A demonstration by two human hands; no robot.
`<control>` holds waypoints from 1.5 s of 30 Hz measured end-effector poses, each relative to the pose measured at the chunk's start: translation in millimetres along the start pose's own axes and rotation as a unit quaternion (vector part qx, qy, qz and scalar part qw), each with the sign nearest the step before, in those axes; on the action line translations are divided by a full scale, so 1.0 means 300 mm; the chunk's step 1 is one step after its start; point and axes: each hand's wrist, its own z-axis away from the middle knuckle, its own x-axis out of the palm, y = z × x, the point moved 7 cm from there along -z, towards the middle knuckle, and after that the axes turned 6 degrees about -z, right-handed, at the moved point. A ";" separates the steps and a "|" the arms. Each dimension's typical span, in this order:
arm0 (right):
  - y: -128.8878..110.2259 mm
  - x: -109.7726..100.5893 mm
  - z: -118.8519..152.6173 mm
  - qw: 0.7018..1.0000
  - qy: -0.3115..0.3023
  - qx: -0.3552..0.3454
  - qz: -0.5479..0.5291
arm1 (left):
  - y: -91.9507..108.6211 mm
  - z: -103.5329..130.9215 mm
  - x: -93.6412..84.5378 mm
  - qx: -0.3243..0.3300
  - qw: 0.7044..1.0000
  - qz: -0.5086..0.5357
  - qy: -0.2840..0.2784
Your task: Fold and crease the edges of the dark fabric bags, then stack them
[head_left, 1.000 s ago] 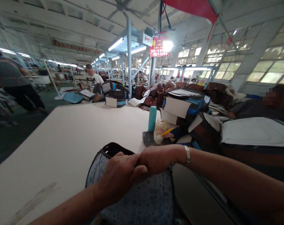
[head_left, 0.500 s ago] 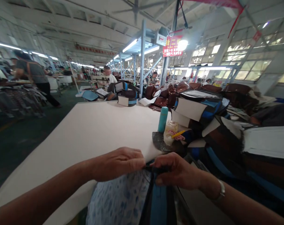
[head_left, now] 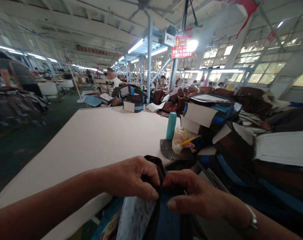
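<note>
Overlapped a second ago, the left hand (head_left: 130, 176) and right hand (head_left: 197, 195) now pinch the blue-banded bag piece (head_left: 167, 215) side by side, at the table (head_left: 98, 136)'s near edge; its top seems steadied from both sides.

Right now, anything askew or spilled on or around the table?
No spill visible; the teal bottle stands upright. Mildly untidy: brown bags heaped loosely beyond the table, a curled white sheet against them.

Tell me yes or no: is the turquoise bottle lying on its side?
No, the turquoise bottle stands upright on the table, beside the jar with the yellow-handled tool.
</note>
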 end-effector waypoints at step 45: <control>-0.046 0.080 -0.060 0.944 0.111 -0.217 0.220 | -0.121 0.026 0.019 -0.075 0.992 0.093 -0.041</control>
